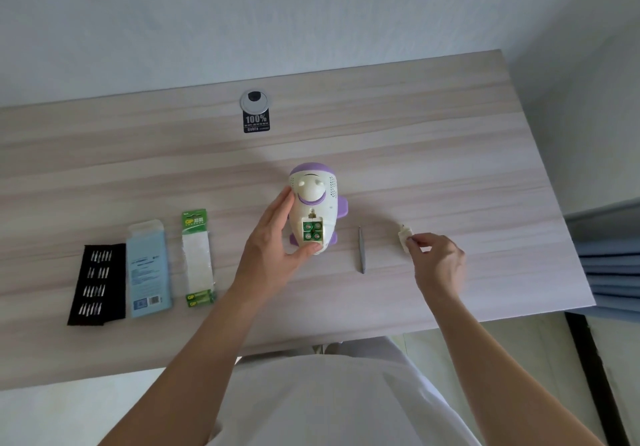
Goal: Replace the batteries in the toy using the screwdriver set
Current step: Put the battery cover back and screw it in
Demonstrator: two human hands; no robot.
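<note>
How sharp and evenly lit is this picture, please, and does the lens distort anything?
Head view: soft, even light, no glare, a faint shadow round the white and purple plastic toy; the right hand is slightly motion-blurred; the wide lens skews the edges of the pale wood-grain desk.

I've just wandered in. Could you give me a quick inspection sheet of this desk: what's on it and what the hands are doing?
Surface: pale wood-grain desk, with a cable grommet and a black sticker at the back.
Job's things: white and purple toy, compartment open, four green batteries inside; battery cover off, to its right; screwdriver lying between them; bit tray, blue box and battery pack in a row at the left.
Clutter: nothing seen.
Hands: left hand holds the toy; right hand pinches the battery cover.
Cables: nothing seen.
Surroundings: plain wall behind, blue curtain at the right.
</note>
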